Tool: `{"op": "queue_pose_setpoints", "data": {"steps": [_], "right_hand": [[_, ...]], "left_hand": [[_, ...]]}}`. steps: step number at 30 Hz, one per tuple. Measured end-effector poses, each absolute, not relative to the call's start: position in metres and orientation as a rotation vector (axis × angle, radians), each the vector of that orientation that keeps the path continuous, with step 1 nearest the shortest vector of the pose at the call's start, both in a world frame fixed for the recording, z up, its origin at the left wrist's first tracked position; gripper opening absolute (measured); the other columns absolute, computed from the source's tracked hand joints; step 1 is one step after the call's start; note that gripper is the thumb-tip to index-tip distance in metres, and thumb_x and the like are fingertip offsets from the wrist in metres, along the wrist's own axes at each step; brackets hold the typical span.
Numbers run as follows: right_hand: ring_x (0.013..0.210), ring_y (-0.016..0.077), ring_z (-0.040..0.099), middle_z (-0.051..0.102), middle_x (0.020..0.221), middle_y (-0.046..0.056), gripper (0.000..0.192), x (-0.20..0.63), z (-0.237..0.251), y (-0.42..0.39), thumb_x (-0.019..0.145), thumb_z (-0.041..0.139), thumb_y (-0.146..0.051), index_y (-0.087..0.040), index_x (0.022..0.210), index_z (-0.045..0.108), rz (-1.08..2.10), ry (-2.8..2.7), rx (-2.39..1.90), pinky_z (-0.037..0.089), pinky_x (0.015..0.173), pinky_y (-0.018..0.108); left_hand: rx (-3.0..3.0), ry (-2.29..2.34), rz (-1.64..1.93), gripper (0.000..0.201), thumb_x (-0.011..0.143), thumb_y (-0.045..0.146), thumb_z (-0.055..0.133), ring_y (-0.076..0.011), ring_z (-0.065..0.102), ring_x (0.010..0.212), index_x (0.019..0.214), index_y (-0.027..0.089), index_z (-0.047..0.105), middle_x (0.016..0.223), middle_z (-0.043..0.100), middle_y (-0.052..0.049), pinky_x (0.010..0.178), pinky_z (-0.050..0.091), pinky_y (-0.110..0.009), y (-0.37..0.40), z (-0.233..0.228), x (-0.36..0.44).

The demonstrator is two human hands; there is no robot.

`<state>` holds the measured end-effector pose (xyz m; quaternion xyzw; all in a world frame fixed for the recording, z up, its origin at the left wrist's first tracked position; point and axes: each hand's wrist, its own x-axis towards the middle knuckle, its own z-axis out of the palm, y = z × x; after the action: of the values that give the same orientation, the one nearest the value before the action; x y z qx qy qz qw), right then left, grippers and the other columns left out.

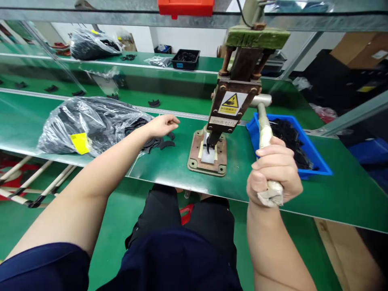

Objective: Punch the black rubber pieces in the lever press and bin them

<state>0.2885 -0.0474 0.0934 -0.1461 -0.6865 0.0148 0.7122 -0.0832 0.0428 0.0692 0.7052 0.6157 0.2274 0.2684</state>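
My right hand [275, 171] is wrapped round the tape-covered lever handle [265, 131] of a hand press [232, 101]. Under the press ram, a small black curved piece [207, 148] rests on the light plate at the middle of the rusty base [194, 155]. My left hand [163, 125] hovers over loose black curved pieces [166, 144], its fingers loosely bent and nothing visible in them. More such pieces spill from the mouth of a clear plastic bag [100, 117] with a yellow label, just left of that hand.
Right of the press, a blue tray [323, 167] holds many black pieces. Behind the green bench [169, 178], black pieces lie spaced along a green strip [133, 91]. A black bin [185, 60] and another filled bag [93, 44] sit farther back. A metal shelf beam [121, 16] crosses overhead.
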Motion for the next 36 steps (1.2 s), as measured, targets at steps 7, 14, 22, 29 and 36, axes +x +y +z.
{"op": "queue_pose_setpoints", "data": {"steps": [7, 14, 22, 29, 36], "right_hand": [[0.078, 0.0173, 0.071, 0.062, 0.062, -0.005, 0.029, 0.287, 0.091, -0.043, 0.083, 0.077, -0.039, -0.026, 0.064, 0.058, 0.010, -1.469, -0.327, 0.058, 0.103, 0.056], [0.079, 0.0181, 0.070, 0.064, 0.064, -0.005, 0.028, 0.289, 0.092, -0.046, 0.082, 0.077, -0.038, -0.026, 0.065, 0.058, 0.019, -1.490, -0.340, 0.059, 0.104, 0.058], [0.082, 0.0182, 0.070, 0.064, 0.068, -0.006, 0.024, 0.290, 0.093, -0.048, 0.085, 0.072, -0.035, -0.026, 0.069, 0.057, -0.003, -1.538, -0.359, 0.058, 0.106, 0.061], [0.081, 0.0181, 0.069, 0.062, 0.066, -0.005, 0.024, 0.289, 0.092, -0.047, 0.083, 0.073, -0.035, -0.026, 0.068, 0.056, 0.003, -1.513, -0.350, 0.057, 0.106, 0.060], [0.082, 0.0179, 0.069, 0.062, 0.065, -0.004, 0.026, 0.288, 0.091, -0.046, 0.084, 0.073, -0.036, -0.026, 0.068, 0.056, -0.004, -1.515, -0.352, 0.058, 0.105, 0.060]], "left_hand": [[2.414, 1.760, -0.082, 0.055, 0.088, 0.029, 0.070, -0.0306, 0.061, 0.139, 0.142, 0.022, 0.073, 0.146, 0.072, -0.011, 0.119, 0.043, -0.036, 0.055, 0.032, -0.133], [2.565, 1.764, -0.195, 0.047, 0.106, 0.034, 0.046, -0.0294, 0.069, 0.126, 0.140, 0.015, 0.071, 0.137, 0.073, -0.016, 0.111, 0.048, -0.037, 0.071, 0.020, -0.112], [2.582, 1.800, -0.147, 0.035, 0.105, 0.027, 0.049, -0.0282, 0.074, 0.105, 0.132, 0.018, 0.069, 0.127, 0.071, -0.017, 0.089, 0.052, -0.034, 0.057, 0.030, -0.083], [2.409, 1.542, 0.419, 0.027, 0.097, 0.031, 0.065, -0.0264, 0.071, 0.106, 0.120, 0.020, 0.074, 0.112, 0.077, -0.010, 0.091, 0.052, -0.033, 0.030, 0.028, -0.039], [1.658, 1.582, 0.876, 0.022, 0.100, 0.042, 0.070, -0.0134, 0.063, 0.059, 0.093, 0.021, 0.068, 0.069, 0.070, 0.001, 0.057, 0.044, -0.023, 0.020, 0.022, -0.007]]}}
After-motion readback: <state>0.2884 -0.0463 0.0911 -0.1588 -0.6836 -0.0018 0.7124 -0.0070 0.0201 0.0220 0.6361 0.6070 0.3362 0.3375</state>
